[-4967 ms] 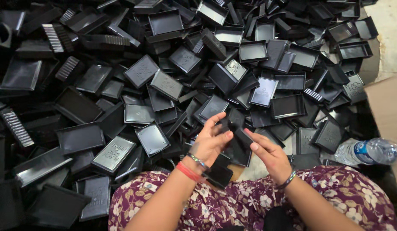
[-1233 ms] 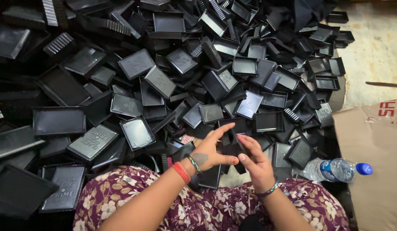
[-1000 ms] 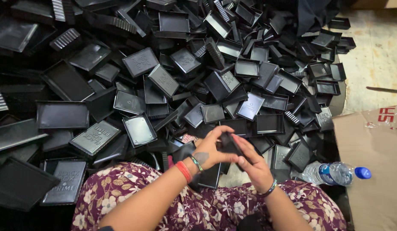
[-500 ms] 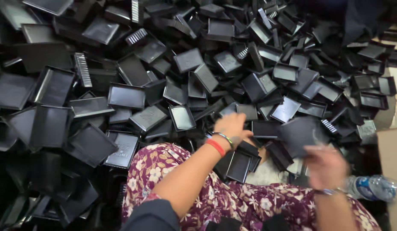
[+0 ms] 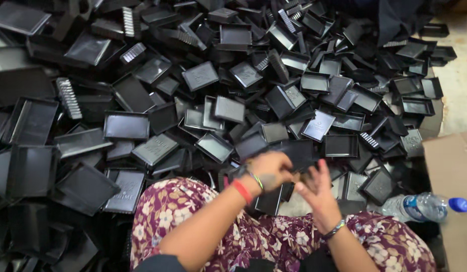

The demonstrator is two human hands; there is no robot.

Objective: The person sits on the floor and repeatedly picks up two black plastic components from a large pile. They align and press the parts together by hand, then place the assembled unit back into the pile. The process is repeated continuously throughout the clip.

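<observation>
— What can you actually make out from where you stand?

— Not everything. The left hand [image 5: 268, 170] is curled over a black plastic tray [image 5: 294, 153], gripping its near edge, but motion blurs it and the fingers hide how they sit. The right hand [image 5: 316, 189] is just beside that tray, fingers spread wide, palm bare, holding nothing. The two hands nearly touch.

— And that tray, where is it?

— Just above the person's floral-clothed lap [image 5: 274, 236], at the near edge of the big heap of black trays [image 5: 193, 100]. The heap runs off the top and left of the view, so its full reach is cut off.

— Anything inside those trays?

— None that I can see; the ones lying face up show bare bottoms, others lie face down or on edge.

— What else?

— Right of the tray, a clear water bottle with a blue cap [image 5: 425, 206] lies on its side against a cardboard box [image 5: 452, 171], itself cropped at the edge.
</observation>
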